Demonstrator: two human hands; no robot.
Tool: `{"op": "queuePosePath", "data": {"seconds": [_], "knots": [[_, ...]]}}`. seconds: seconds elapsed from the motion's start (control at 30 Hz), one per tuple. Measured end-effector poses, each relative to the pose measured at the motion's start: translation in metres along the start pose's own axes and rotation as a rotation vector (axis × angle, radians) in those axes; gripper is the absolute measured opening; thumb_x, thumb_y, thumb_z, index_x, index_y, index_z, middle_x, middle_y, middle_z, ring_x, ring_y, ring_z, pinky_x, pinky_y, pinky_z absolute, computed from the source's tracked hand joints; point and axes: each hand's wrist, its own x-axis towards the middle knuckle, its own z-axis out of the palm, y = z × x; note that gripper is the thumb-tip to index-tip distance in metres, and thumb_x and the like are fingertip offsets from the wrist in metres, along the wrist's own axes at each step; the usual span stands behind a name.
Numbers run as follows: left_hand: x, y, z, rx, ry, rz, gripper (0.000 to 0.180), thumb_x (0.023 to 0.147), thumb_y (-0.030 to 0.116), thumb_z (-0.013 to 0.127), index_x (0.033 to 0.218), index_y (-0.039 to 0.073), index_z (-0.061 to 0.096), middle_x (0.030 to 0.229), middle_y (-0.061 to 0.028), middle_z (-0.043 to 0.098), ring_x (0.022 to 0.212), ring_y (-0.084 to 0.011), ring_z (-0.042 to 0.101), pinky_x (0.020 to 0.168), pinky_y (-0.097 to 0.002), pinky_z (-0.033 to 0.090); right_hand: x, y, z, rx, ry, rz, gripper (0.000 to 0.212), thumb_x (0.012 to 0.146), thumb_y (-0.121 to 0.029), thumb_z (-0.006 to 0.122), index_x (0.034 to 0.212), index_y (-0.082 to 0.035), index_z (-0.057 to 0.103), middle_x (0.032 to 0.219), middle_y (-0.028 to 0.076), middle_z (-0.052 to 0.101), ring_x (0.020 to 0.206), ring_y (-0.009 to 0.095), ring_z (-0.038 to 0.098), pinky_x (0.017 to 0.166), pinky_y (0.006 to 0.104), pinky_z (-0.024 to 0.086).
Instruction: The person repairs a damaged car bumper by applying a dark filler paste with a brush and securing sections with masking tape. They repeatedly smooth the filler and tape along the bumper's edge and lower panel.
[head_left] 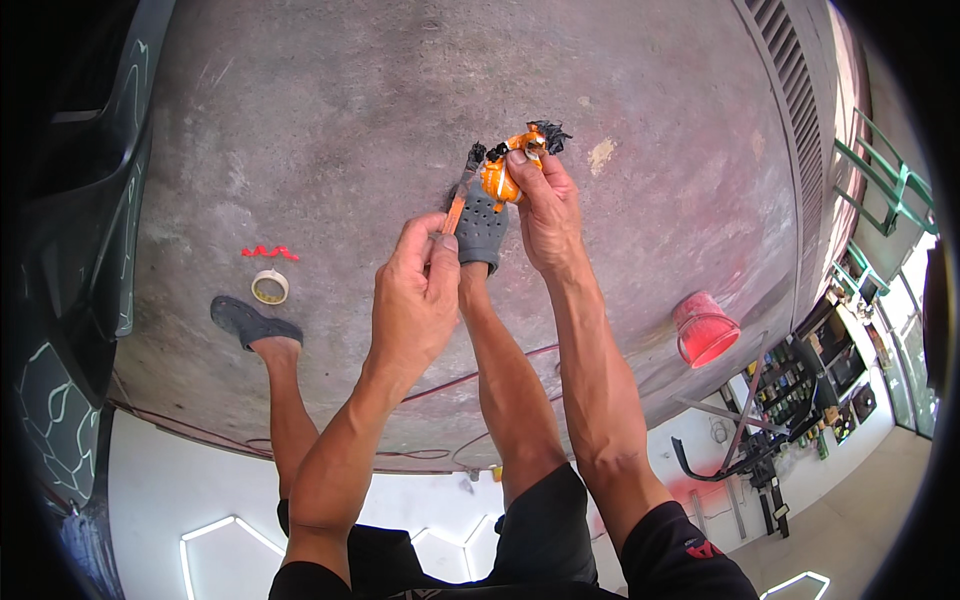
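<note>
My left hand (415, 285) is closed round the orange handle of a slim tool (455, 212). Its narrow blade-like end points up and away, with a black clump at the tip; whether it is a scraper or a brush I cannot tell. Between thumb and fingers, my right hand (550, 220) grips a crumpled orange packet (502, 183) with white markings. Black, ragged, sticky-looking matter clings to the packet's far end. The tool's tip is close to the packet's left side; whether they touch is unclear. Both are held above my grey clog (482, 235).
A roll of tape (270, 287) and a curled red strip (270, 253) lie on the concrete floor at left. A red bucket (707, 330) lies tipped at right. Dark vehicle panels (125, 180) line the left edge. A hose (480, 375) crosses the floor; green metal frames (890, 175) stand far right.
</note>
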Motion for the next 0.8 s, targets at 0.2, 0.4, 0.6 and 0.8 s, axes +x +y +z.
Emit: {"op": "queuePosePath", "data": {"seconds": [0.2,0.4,0.6,0.8], "knots": [[0.001,-0.005,0.003,0.079,0.034,0.088,0.027,0.109,0.013,0.055,0.132,0.001,0.060,0.073,0.0004,0.056,0.052,-0.0035,0.049,0.041,-0.0247,0.044,-0.002,-0.001,0.000,-0.027,0.017,-0.026,0.022,0.104,-0.023,0.070,0.117,-0.006,0.071,0.104,-0.002,0.071,0.097,0.006,0.062,0.090,0.0272,0.049],[0.001,-0.008,0.007,0.109,0.036,0.094,0.027,0.108,0.013,0.055,0.132,0.001,0.061,0.072,0.0010,0.056,0.051,-0.0041,0.049,0.041,-0.0257,0.042,-0.004,-0.002,0.001,-0.011,0.030,-0.049,0.019,0.104,-0.021,0.069,0.115,-0.005,0.072,0.102,-0.003,0.070,0.095,0.006,0.061,0.088,0.0268,0.049],[0.002,-0.011,0.007,0.059,0.005,0.088,0.032,0.108,0.014,0.056,0.136,0.000,0.060,0.071,0.0010,0.056,0.049,-0.0039,0.047,0.039,-0.0251,0.040,-0.009,-0.007,0.000,-0.090,0.029,-0.041,0.019,0.104,-0.019,0.069,0.116,-0.004,0.072,0.102,-0.003,0.070,0.095,0.006,0.061,0.086,0.0264,0.049],[0.003,-0.003,0.003,-0.217,-0.117,-0.087,0.031,0.109,0.016,0.054,0.136,0.002,0.061,0.070,0.0013,0.053,0.044,-0.0023,0.040,0.035,-0.0227,0.036,-0.009,-0.012,-0.002,-0.201,-0.015,-0.063,0.021,0.104,-0.018,0.069,0.119,-0.003,0.072,0.104,-0.002,0.071,0.095,0.007,0.060,0.085,0.0271,0.050]]}}
